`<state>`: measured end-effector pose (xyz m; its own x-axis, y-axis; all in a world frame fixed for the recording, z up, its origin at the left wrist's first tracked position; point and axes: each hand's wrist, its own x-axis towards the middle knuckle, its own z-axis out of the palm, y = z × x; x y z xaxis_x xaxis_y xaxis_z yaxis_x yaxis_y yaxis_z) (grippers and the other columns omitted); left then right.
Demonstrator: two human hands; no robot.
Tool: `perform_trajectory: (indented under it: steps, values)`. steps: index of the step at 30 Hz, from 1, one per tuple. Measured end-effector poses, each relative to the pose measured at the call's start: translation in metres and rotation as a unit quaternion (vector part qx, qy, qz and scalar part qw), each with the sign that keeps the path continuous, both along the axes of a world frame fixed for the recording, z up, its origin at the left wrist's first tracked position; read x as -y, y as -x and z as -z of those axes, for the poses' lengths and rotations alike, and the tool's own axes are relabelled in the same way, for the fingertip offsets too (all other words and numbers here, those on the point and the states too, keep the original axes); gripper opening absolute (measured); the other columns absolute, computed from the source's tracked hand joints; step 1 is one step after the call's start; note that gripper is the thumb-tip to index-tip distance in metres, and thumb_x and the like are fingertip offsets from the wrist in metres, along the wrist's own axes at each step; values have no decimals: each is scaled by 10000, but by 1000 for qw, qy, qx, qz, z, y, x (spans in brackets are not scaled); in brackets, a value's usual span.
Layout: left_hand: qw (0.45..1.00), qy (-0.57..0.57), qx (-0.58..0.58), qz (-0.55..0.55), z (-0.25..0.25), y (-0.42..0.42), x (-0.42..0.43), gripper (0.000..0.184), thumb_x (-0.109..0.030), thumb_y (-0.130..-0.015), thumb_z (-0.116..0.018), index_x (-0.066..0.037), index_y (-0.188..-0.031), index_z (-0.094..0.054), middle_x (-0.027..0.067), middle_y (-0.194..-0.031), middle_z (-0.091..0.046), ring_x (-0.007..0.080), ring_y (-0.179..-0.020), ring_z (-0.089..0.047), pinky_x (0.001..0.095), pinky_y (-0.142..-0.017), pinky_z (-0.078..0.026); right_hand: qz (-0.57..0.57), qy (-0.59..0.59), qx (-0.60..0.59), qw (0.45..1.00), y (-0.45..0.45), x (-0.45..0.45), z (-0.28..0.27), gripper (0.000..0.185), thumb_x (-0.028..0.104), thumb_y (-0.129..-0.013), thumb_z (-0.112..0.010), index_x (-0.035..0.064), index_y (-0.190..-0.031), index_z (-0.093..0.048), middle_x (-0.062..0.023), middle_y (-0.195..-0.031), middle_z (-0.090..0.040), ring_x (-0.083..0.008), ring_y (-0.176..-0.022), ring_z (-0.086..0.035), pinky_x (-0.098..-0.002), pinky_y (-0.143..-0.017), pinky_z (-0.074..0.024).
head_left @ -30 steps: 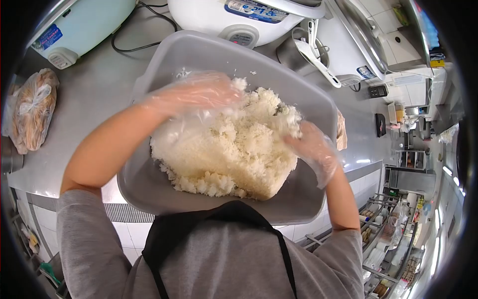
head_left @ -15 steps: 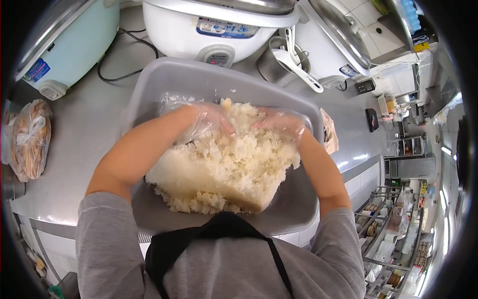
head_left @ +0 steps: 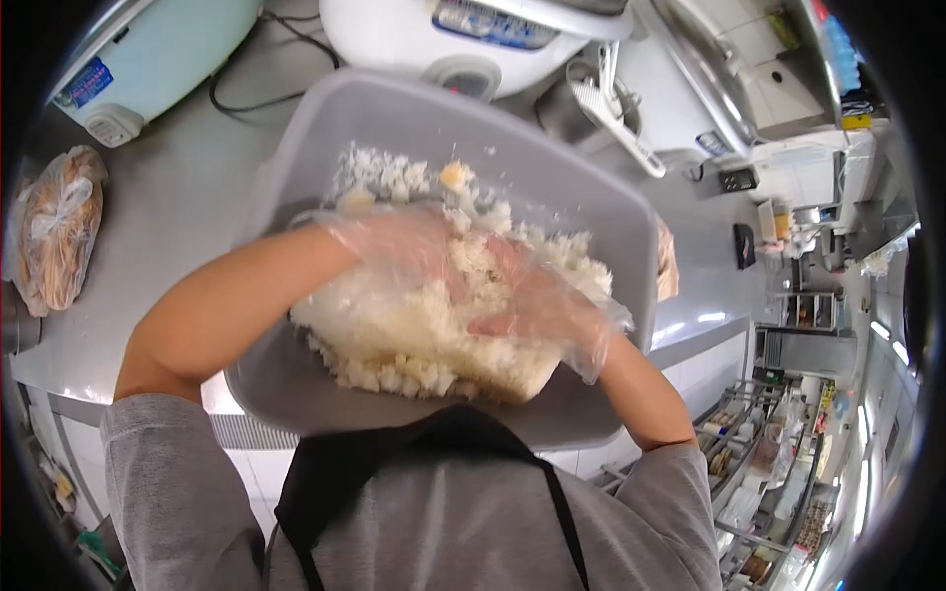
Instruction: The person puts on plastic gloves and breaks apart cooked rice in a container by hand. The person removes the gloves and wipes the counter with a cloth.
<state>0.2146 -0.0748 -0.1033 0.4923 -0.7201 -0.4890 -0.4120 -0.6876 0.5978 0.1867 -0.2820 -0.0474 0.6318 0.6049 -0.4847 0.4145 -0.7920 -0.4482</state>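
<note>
A large mass of cooked white rice (head_left: 394, 345) lies in a grey plastic tub (head_left: 325, 108), with a flat block shape on its near side and loose crumbs behind. Both hands wear clear plastic gloves. My left hand (head_left: 414, 246) is sunk into the top of the rice, its fingers curled around some of it. Opposite it, my right hand (head_left: 542, 295) grips rice between thumb and fingers, the thumb towards me. The two hands face each other over a loose clump. Some fingertips are hidden in the rice.
Behind the tub stand a white rice cooker (head_left: 414, 39) and a metal pot (head_left: 572, 108) with a white rice paddle (head_left: 621, 128). A pale green cooker (head_left: 177, 59) and a tied plastic bag (head_left: 61, 227) are at left. Shelving (head_left: 769, 463) stands at right.
My hands have come from the far side of the rice towards me and closer together over its top. Rice crumbs now show behind them. The camera view has shifted slightly.
</note>
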Motion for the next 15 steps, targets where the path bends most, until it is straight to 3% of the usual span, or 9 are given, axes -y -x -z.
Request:
perform_trajectory:
  steps: [2, 4, 6, 7, 10, 13, 15]
  values:
    - [999, -9, -41, 5, 6, -5, -1, 750, -401, -655, -735, -26, -1256, -490, 204, -1299, -478, 319, -1258, -394, 394, -1009, -344, -9, 8, 63, 998, 30, 4, 8, 896, 425, -711, -737, 196, -1427, -248, -318, -1335, -340, -472, -1296, -261, -485, -1077, -261]
    - [963, -54, -216, -150, -14, -18, 5, 563, -392, -673, -747, -121, -1152, -629, 145, -1282, -513, 313, -1272, -380, 389, -1019, -336, 1, -13, 96, 995, 47, 8, 5, 818, 402, -715, -739, 199, -1390, -324, -314, -1322, -349, -464, -1284, -286, -502, -1062, -277]
    - [920, 108, -266, -267, 31, -16, 0, 569, -467, -683, -701, -65, -1083, -649, 183, -1225, -537, 301, -1199, -452, 395, -992, -349, 0, -33, 143, 989, 55, 15, -1, 733, 352, -713, -745, 195, -1340, -397, -294, -1312, -361, -442, -1261, -323, -501, -1039, -306]
    - [885, 185, -287, -317, 30, -16, -1, 589, -504, -688, -678, -37, -1048, -659, 201, -1196, -549, 295, -1163, -489, 398, -979, -355, 2, -44, 169, 985, 61, 22, -4, 687, 314, -710, -750, 189, -1307, -434, -276, -1309, -369, -424, -1244, -348, -491, -1023, -326]
    - [981, -32, -103, -161, -6, -20, 7, 597, -528, -706, -653, -33, -1040, -664, 193, -1167, -558, 290, -1141, -498, 403, -965, -359, 34, -44, 222, 973, 74, 58, -6, 620, 191, -701, -761, 184, -1264, -501, -190, -1292, -406, -361, -1190, -414, -443, -974, -377]
    - [966, 43, -217, -135, 30, -28, 10, 569, -523, -737, -631, -50, -1052, -665, 182, -1143, -573, 317, -1116, -506, 417, -942, -373, 89, -53, 126, 987, 60, 82, -27, 594, 224, -730, -743, 169, -1273, -509, -178, -1301, -429, -328, -1201, -414, -438, -968, -378]
    - [980, 12, -165, -113, 10, -22, 8, 522, -496, -766, -621, -64, -1055, -668, 165, -1118, -587, 296, -1086, -521, 395, -913, -394, 106, -106, 74, 986, 41, 101, -39, 570, 257, -755, -721, 163, -1278, -514, -164, -1293, -457, -288, -1180, -440, -416, -962, -378]
